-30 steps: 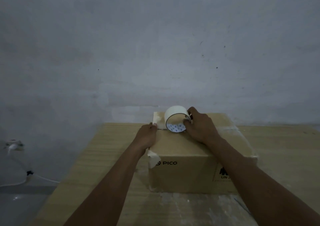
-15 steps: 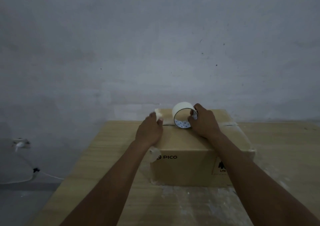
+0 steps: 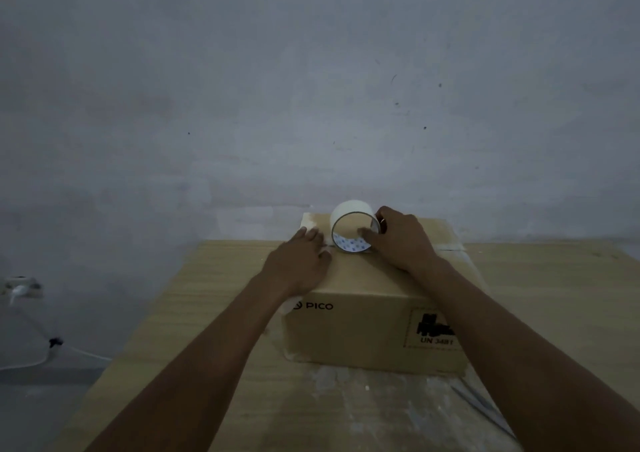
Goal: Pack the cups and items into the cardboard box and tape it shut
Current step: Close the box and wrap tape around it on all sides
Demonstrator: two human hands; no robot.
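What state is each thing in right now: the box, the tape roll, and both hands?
cardboard box: flaps closed, upright on the table, with a tape strip on its top.
tape roll: on edge on the box top, partly unrolled.
left hand: flat, fingers straight, pressing the strip down.
right hand: grips the roll, thumb inside its core.
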